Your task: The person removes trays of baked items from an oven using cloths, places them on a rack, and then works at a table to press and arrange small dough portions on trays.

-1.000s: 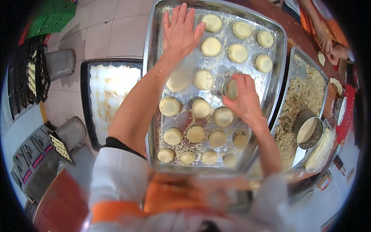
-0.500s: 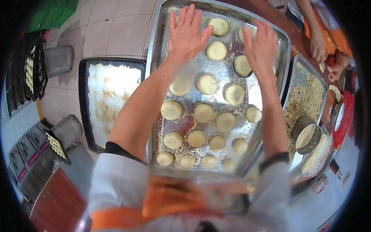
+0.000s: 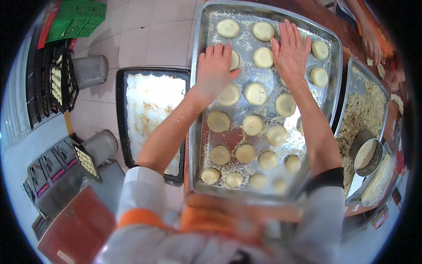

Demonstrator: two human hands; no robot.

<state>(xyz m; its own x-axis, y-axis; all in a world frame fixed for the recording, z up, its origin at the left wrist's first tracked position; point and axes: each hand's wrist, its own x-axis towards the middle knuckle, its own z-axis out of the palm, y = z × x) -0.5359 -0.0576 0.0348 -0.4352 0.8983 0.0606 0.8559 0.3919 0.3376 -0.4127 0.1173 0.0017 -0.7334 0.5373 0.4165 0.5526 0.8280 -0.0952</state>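
Note:
A large metal tray lies before me, with rows of pale round flattened dough cakes on it and sesame-like seeds scattered between them. My left hand lies palm down near the tray's left side, its fingers stretched out over a dough cake that shows only at its right edge. Farther right, my right hand is flat, fingers extended, over the tray's upper right part. A dough cake under its palm is mostly hidden, and another shows partly behind the fingertips. Neither hand grasps anything.
A dark-rimmed baking tray stands to the left. At right, a metal tray of seeds holds a metal cup, with a plastic bag nearby. Another person's hand is at far right. Green crates and tray racks stand at left.
My left hand has come nearer, off the far-left dough cake to one in the row below. My right hand has shifted left over the tray. The whole view has swung slightly.

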